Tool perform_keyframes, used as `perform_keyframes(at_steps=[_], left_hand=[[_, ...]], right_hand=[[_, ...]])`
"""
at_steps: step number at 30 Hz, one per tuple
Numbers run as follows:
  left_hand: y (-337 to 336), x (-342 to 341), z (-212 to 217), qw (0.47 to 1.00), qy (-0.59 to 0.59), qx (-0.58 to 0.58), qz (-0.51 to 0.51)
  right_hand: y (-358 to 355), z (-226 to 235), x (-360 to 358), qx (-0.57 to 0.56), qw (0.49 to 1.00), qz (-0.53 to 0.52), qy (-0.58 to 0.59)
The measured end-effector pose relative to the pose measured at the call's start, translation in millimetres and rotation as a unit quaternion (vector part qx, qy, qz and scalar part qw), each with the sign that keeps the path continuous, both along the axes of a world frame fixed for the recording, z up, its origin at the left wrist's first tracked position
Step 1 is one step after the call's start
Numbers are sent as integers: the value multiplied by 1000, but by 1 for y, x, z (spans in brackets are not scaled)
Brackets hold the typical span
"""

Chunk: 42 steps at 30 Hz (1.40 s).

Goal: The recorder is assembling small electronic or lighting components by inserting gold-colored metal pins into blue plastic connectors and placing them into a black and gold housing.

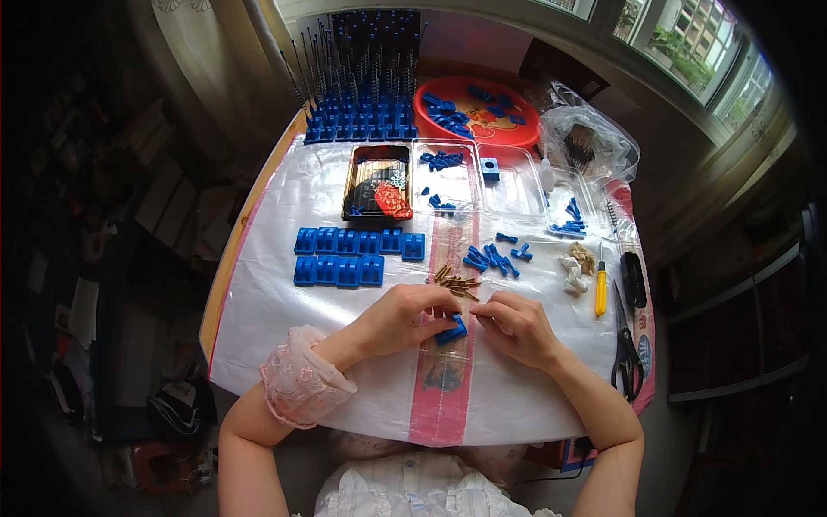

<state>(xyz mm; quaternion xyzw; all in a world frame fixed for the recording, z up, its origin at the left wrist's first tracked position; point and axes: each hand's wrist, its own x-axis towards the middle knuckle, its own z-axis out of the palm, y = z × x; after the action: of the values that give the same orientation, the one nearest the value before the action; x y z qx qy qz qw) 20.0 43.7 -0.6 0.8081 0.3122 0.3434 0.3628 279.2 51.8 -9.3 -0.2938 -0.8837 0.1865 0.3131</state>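
Note:
A small blue plastic block [451, 333] sits on the sheet-covered table in front of me. My left hand [412, 315] grips it with thumb and fingers, partly covering its top. Close by on the right, my right hand [515, 329] is closed in a pinch, its fingertips just beside the block; what they hold, if anything, is too small to make out. Several brass-coloured pins [457, 283] lie in a loose pile just beyond the fingertips. Past them is a heap of blue dumbbell-shaped pieces [493, 259]. Two rows of blue slotted blocks [348, 270] stand to the left.
Across the back are a black patterned tray [380, 212], clear plastic trays [510, 209] with blue parts, a red round tray [422, 102], and blue blocks bearing upright springs and rods [362, 121]. At right lie a yellow-handled tool [600, 293], black scissors [628, 362] and crumpled tissue [575, 276].

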Motion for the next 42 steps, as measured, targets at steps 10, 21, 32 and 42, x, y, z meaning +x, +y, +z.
perform_keyframes(at_steps=[10, 21, 32, 42], left_hand=[[5, -4, -3, 999, 24, 35, -22], [4, -3, -5, 998, 38, 8, -54], [4, -5, -6, 998, 39, 16, -47], [2, -3, -6, 999, 10, -36, -32]], right_hand=[[-1, 2, 1, -14, 1000, -8, -27], [-1, 2, 2, -14, 1000, 1, -20], [-2, 4, 2, -18, 999, -1, -30], [-3, 4, 1, -19, 999, -6, -32]])
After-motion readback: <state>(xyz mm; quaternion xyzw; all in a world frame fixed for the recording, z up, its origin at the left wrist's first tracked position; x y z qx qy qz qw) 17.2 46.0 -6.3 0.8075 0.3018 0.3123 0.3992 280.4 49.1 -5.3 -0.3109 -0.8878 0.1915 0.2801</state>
